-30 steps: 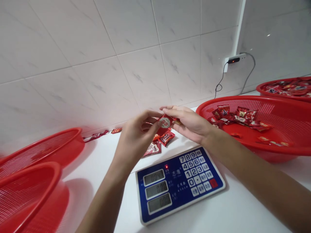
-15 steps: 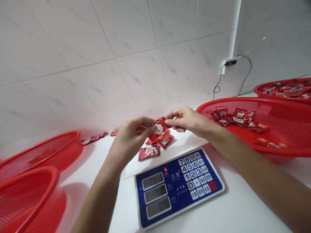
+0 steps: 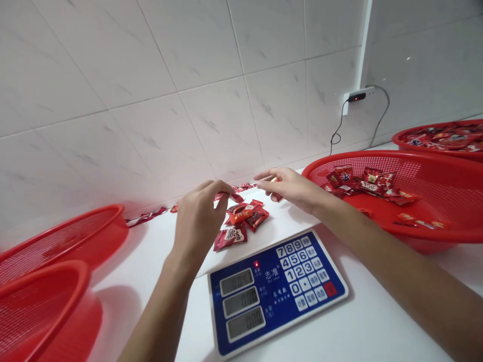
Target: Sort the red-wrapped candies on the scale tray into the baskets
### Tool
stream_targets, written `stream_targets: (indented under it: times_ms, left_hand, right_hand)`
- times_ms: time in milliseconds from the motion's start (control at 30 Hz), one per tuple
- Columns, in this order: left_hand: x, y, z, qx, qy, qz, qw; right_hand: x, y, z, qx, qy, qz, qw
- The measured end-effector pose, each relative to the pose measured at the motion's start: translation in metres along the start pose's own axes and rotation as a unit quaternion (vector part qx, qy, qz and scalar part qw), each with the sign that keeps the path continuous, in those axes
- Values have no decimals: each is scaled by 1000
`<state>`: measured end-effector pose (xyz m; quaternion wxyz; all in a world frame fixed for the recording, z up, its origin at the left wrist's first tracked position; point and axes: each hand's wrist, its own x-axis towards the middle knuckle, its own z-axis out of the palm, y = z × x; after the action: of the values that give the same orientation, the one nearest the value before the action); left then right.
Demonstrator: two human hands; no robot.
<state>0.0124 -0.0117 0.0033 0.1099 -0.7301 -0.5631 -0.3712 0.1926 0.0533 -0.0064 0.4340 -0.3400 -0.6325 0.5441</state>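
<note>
My left hand (image 3: 199,213) pinches a small red candy packet (image 3: 237,197) above the white pan of the scale (image 3: 279,291). To its right, the index finger and thumb of my right hand (image 3: 293,190) are apart, while its other fingers curl round a red wrapped candy (image 3: 277,193), partly hidden in the palm. On the pan below lies a small heap of red and orange wrapped candies (image 3: 241,215). A larger red packet with dark characters (image 3: 230,236) lies at the heap's near edge.
A red basket (image 3: 453,171) with some candies stands at right, a fuller red basket (image 3: 400,141) behind it. Two red baskets are at left, one nearer (image 3: 71,296) and one farther (image 3: 113,221). More candies (image 3: 149,216) lie along the tiled wall.
Half a second ago both hands held the red packet between them. The right hand has let go and its fingers have spread; the left keeps the packet and has drawn slightly left.
</note>
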Motion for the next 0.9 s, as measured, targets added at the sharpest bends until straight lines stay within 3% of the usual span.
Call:
stream_targets:
  times_ms: [67, 233, 400, 567, 900]
  left_hand:
    - [0, -3, 3, 39, -16, 15, 999]
    - [4, -17, 5, 6, -87, 6, 996]
    - [5, -15, -3, -41, -53, -31, 997]
    - [2, -1, -8, -198, -94, -56, 974]
    - [2, 0, -9, -211, -95, -52, 971]
  right_hand:
    - [1, -2, -3, 58, 20, 15, 998]
    - [-2, -12, -3, 139, 52, 31, 988]
    - [-7, -19, 2, 196, 39, 25, 980]
    - [-12, -23, 5, 245, -8, -3, 969]
    - [-13, -19, 7, 241, -31, -1, 970]
